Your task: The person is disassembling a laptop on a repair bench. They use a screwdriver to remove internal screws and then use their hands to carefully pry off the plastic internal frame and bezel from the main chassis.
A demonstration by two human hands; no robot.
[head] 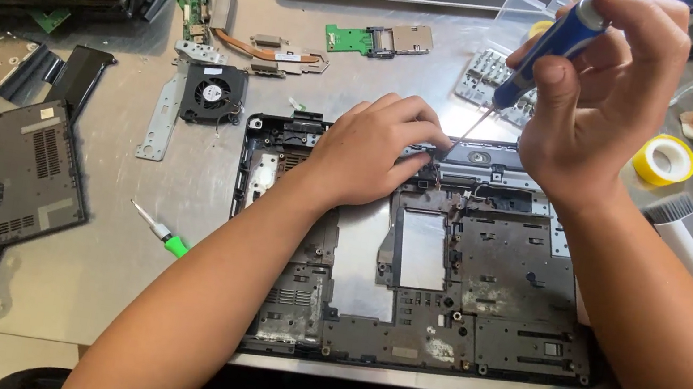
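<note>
the right hand (599,104) pinches a blue screwdriver (553,43) by its handle, tip angled down to the back edge of the laptop shell (479,276), just under the left hand (375,149), whose fingers curl and press flat on that edge. the shell lies on the worktop (128,272) below both hands; it looks light, stiff and brittle plastic, best held by its outer frame. a fan (211,94) lies left of the left hand.
</note>
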